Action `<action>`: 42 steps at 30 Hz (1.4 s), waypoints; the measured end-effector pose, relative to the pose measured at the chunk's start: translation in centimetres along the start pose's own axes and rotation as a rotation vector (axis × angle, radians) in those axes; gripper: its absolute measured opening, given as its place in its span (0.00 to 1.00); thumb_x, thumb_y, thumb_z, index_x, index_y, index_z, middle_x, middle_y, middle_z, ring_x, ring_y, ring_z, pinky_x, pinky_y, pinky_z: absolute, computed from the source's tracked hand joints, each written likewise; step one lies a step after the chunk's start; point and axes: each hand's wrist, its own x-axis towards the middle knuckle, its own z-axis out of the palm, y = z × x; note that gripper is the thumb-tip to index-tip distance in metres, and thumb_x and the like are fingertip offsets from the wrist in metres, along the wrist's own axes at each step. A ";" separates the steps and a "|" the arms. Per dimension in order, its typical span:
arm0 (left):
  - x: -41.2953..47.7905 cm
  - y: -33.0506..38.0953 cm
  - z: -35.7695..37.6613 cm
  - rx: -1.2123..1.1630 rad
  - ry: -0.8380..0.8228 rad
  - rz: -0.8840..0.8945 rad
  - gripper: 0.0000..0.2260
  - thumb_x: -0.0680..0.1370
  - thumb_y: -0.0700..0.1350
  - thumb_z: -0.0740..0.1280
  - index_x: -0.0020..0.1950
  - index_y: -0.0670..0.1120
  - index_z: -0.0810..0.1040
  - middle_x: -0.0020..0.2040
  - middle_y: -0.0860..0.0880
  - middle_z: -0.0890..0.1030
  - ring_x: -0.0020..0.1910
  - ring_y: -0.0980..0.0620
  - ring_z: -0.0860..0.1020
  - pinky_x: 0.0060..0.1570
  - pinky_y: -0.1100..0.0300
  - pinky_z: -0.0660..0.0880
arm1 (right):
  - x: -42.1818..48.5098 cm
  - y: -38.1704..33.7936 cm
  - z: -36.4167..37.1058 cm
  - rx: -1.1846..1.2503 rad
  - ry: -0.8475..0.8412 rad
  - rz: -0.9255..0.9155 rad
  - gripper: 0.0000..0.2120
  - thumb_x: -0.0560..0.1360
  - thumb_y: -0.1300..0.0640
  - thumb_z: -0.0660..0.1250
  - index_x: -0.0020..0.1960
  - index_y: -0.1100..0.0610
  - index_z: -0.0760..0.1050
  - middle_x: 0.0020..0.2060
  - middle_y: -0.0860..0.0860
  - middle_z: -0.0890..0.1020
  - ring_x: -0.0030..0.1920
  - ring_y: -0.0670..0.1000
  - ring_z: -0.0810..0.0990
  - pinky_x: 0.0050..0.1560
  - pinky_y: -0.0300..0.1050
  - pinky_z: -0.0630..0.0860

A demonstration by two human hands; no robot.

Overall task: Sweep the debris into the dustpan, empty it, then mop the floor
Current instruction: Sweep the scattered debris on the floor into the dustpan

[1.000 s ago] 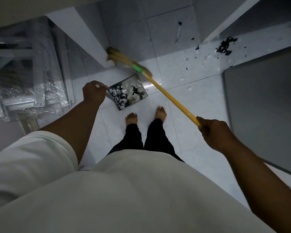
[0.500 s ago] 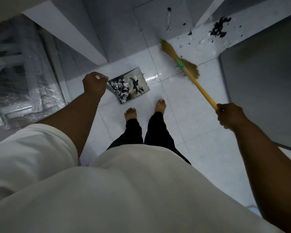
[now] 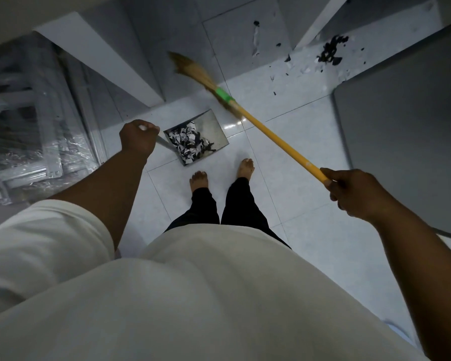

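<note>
White cloth of the person's shirt filled the bottom of the view. Just beyond it, the right hand (image 3: 354, 194) was curled tight round the end of the yellow broom (image 3: 271, 134) handle. The left hand (image 3: 138, 138) was closed in a fist round the thin handle of the dustpan (image 3: 214, 126). Two bare feet stood on the pale floor tiles (image 3: 297, 178) between the arms.

The dustpan sat on the floor just ahead of the left foot, where it had been half a second before. Black and white paper scraps (image 3: 188, 144) were heaped toward its handle side.

The broom had changed most. Half a second before, its bristles (image 3: 190, 69) reached out to the right, close to the loose debris. Now they had swung left, blurred, beyond the pan's far corner.

Farthest off, at the upper right, a dark debris pile (image 3: 331, 53) and scattered flecks still lay on the floor, well apart from the pan. Sweeping seemed only partly done, with emptying and mopping yet to come.
</note>
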 end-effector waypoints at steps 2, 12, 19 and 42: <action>0.0 -0.7 -1.2 0.001 0.016 -0.020 0.08 0.73 0.41 0.73 0.37 0.49 0.78 0.37 0.51 0.79 0.43 0.49 0.79 0.50 0.54 0.78 | 0.8 -0.2 -0.2 -0.100 0.031 -0.029 0.17 0.81 0.54 0.61 0.68 0.49 0.74 0.38 0.48 0.78 0.35 0.49 0.75 0.34 0.39 0.69; 0.3 -3.9 -3.5 0.042 0.107 -0.044 0.01 0.72 0.41 0.73 0.43 0.45 0.83 0.45 0.45 0.83 0.46 0.50 0.80 0.53 0.55 0.78 | 3.8 -6.4 7.4 -0.142 -0.164 0.021 0.12 0.80 0.58 0.58 0.60 0.57 0.77 0.39 0.57 0.78 0.34 0.57 0.75 0.33 0.46 0.73; 0.9 -4.7 -4.6 -0.007 0.112 -0.063 0.02 0.71 0.42 0.73 0.41 0.46 0.81 0.46 0.44 0.84 0.47 0.48 0.81 0.52 0.57 0.77 | 0.4 -6.4 5.4 0.137 -0.260 0.081 0.17 0.80 0.56 0.61 0.67 0.46 0.75 0.33 0.53 0.77 0.24 0.48 0.67 0.23 0.38 0.64; 0.2 -11.8 -13.1 -0.124 0.143 -0.164 0.10 0.69 0.40 0.69 0.32 0.54 0.81 0.33 0.54 0.80 0.39 0.50 0.78 0.44 0.56 0.73 | 1.1 -15.3 9.6 0.148 -0.282 0.125 0.15 0.80 0.59 0.59 0.65 0.53 0.75 0.33 0.56 0.75 0.27 0.51 0.69 0.25 0.41 0.67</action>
